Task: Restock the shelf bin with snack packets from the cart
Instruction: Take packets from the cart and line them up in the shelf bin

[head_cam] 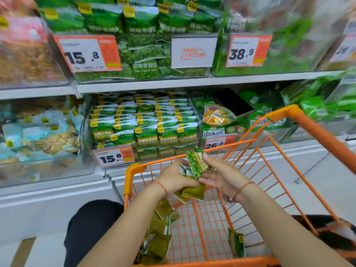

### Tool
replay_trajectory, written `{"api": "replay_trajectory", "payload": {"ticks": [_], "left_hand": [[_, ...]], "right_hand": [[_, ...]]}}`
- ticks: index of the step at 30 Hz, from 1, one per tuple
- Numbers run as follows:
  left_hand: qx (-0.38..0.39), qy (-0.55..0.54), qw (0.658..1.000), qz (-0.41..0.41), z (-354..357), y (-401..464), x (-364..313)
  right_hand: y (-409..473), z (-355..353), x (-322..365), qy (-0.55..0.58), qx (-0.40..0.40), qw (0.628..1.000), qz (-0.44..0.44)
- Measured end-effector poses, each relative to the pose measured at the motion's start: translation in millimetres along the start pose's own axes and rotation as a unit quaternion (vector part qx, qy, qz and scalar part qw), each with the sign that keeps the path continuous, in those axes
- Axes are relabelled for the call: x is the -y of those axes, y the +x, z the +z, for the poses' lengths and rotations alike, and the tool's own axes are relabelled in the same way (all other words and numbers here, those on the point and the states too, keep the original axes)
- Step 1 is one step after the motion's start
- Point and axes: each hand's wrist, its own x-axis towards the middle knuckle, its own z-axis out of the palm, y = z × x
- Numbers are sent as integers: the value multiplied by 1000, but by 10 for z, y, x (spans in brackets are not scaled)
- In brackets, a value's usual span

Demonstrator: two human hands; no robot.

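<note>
Both my hands are over the orange wire cart. My right hand pinches an upright green pea snack packet between thumb and fingers. My left hand grips a bunch of similar green packets held low against the right hand. More loose green packets lie in the cart's left corner, and one leans on its right side. The clear shelf bin on the lower shelf, tagged 15.8, holds rows of upright green packets.
The upper shelf carries more green packet bins with 15.8 and 38.9 tags. A bin of mixed vegetable snacks stands right of the target bin, and peanut packets fill the bin at left. My dark-clothed knee is beside the cart.
</note>
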Motion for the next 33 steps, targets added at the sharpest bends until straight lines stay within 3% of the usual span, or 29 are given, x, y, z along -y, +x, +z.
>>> {"api": "replay_trajectory", "payload": {"ticks": [2, 4, 6, 9, 12, 14, 20, 26, 30, 33], "left_hand": [[13, -124, 992, -35, -62, -46, 60], [36, -266, 961, -61, -108, -105, 63], [58, -335, 938, -70, -128, -122, 69], [85, -432, 897, -37, -161, -205, 10], [109, -523, 845, 12, -190, -305, -23], [126, -519, 844, 44, -173, -370, -35], [127, -476, 870, 20, -147, -412, 4], [175, -437, 882, 17, -104, -430, -19], [159, -430, 889, 6, -57, -400, -21], [101, -467, 879, -4, -70, -363, -50]], "right_hand": [[4, -36, -26, 7, -27, 999, -41], [-16, -75, -34, 22, -53, 996, -70], [-49, -105, 6, 58, -59, 993, -81], [-86, -135, 34, 66, -55, 992, -92], [-77, -164, -16, -4, -59, 994, -95], [-70, -159, -55, -40, -39, 994, -91], [-62, -159, -81, -24, -38, 995, -87], [-73, -175, -56, -7, -118, 985, -125], [-69, -183, -76, 48, -152, 977, -143], [-41, -185, -99, 99, -114, 982, -110]]}}
